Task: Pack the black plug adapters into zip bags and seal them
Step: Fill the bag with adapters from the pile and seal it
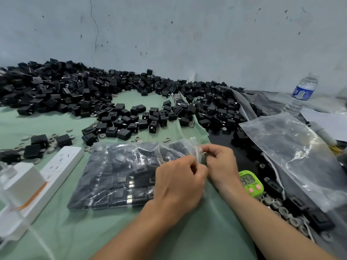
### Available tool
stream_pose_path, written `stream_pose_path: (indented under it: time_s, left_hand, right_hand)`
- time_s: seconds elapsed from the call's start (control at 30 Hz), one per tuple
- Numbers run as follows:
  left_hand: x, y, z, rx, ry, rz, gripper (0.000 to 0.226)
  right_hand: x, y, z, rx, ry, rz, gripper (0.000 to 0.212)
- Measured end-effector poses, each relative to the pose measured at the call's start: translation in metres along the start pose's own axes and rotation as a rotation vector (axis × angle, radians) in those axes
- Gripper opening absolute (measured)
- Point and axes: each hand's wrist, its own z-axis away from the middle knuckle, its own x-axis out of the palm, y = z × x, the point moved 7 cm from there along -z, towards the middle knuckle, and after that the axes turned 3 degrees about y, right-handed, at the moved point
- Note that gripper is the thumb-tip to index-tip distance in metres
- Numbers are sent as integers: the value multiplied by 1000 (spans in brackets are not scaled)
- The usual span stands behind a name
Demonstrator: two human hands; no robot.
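Where the green cloth (131, 231) is spread, loose black plug adapters (90, 98) lie heaped well beyond the fingers (198, 168), against the wall (187, 34). The filled zip bag (116, 177) lies flat just left of the fingers, adapters in rows inside, its mouth turned towards them. Clear empty bags (293, 152) lie right of the fingers; a white power strip (56, 169) lies far to their left, past the bag. The left hand (180, 184) and right hand (220, 162) meet at the bag's mouth, thumb and fingertips of each pinching its clear rim. A green timer (250, 182) stands just beside the right wrist.
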Motion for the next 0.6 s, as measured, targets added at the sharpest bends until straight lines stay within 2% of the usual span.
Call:
stream_pose_path:
  time_s: [0.13,0.33,0.47,0.53,0.6]
  left_hand:
    - [1,2,-5,42,0,-29,35]
    - [6,2,-9,49,-2,-34,37]
    - [10,-1,-9,43,2,-15,37]
    - [12,-3,-9,42,16,-27,36]
    - [12,-1,-9,55,23,-30,35]
  right_hand:
    - [-14,-5,-24,-8,90,-27,49]
    - [27,-42,-109,-102,-140,402,45]
    - [72,-47,-147,-156,-293,676,56]
    - [88,-39,-153,-178,-316,790,63]
    - [93,-37,-155,-208,-282,809,54]
